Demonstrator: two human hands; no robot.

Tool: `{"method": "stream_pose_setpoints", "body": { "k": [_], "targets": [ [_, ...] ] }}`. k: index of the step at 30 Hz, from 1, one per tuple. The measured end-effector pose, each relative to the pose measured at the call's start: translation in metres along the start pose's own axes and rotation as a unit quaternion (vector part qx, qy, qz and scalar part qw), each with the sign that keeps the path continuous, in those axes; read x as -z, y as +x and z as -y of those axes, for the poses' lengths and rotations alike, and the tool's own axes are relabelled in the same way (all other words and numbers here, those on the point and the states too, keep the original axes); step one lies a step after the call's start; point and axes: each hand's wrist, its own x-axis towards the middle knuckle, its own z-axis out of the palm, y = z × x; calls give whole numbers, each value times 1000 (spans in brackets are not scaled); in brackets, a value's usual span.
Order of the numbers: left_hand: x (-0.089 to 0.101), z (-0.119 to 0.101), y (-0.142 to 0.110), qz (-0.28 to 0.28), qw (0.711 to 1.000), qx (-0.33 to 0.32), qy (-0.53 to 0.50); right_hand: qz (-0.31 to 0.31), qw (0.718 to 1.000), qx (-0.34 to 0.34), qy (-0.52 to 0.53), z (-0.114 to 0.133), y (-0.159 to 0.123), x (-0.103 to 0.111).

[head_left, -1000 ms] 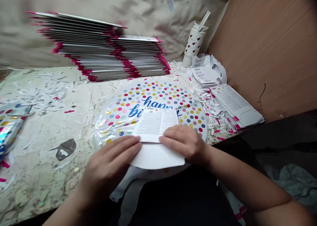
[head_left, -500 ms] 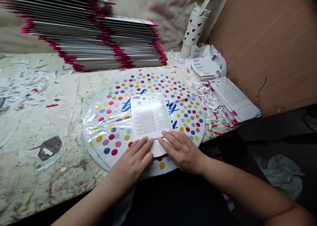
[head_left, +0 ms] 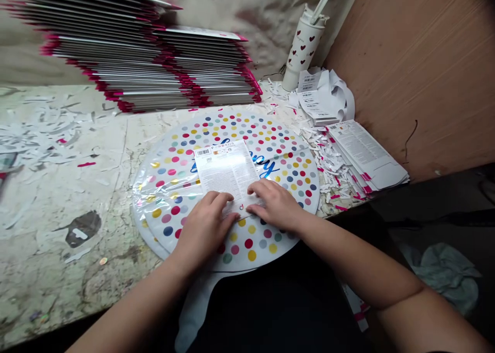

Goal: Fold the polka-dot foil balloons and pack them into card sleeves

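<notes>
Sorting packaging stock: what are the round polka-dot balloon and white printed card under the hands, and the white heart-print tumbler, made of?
The round polka-dot balloon: likely metallised foil film; glossy, crinkled silvery reflections near its left edge. The white printed card: likely paper, flat matte look. The white heart-print tumbler: smooth satin surface; plastic or coated steel, cannot tell.

Left-hand grip [head_left: 204, 234] and right-hand grip [head_left: 275, 205] lie flat, pressing the lower end of a barcoded card [head_left: 226, 175] on a polka-dot foil balloon [head_left: 247, 136]. On the surface [head_left: 77, 188] beyond: stacked flat packs [head_left: 154, 69], heart tumbler [head_left: 301, 48], paper scraps [head_left: 328, 157], more cards [head_left: 365, 154].
</notes>
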Motion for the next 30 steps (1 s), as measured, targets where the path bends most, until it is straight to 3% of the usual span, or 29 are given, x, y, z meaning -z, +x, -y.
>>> {"method": "stream_pose_setpoints", "body": {
  "k": [4,7,9,11,13,16,18,19,21,22,24,26,27,28,30],
  "targets": [
    [2,3,-2,33,999,-23,13,46,997,55,20,-1,2,1],
    [0,3,-5,5,997,-40,68,-2,997,67,-36,-3,4,-4],
    [-1,8,-11,-8,986,-122,115,-13,988,127,-89,-5,4,-8],
    [-2,19,-21,-4,963,-216,160,14,976,178,-121,-8,2,-9],
    [1,31,-35,3,949,-250,192,57,971,182,-146,-7,-2,-8],
    [11,36,-57,-22,955,-222,195,118,958,159,-210,5,-6,-8],
    [18,26,-66,-51,975,-176,122,140,944,130,-268,18,-4,-10],
    [21,17,-68,-44,988,-137,57,142,938,116,-294,25,-2,-11],
    [25,-2,-67,38,990,-18,-135,120,930,118,-326,36,3,-10],
    [25,-10,-65,93,961,62,-254,95,928,138,-332,40,5,-7],
    [23,-22,-56,156,836,201,-485,21,923,194,-332,45,4,0],
    [20,-26,-44,111,708,277,-640,-64,913,245,-320,47,-1,6],
    [18,-27,-39,70,669,295,-678,-104,907,265,-309,47,-4,8],
    [16,-26,-33,33,648,307,-696,-140,902,282,-296,47,-8,9],
    [14,-25,-25,-17,632,330,-701,-192,892,307,-269,47,-15,6]
  ]
}}
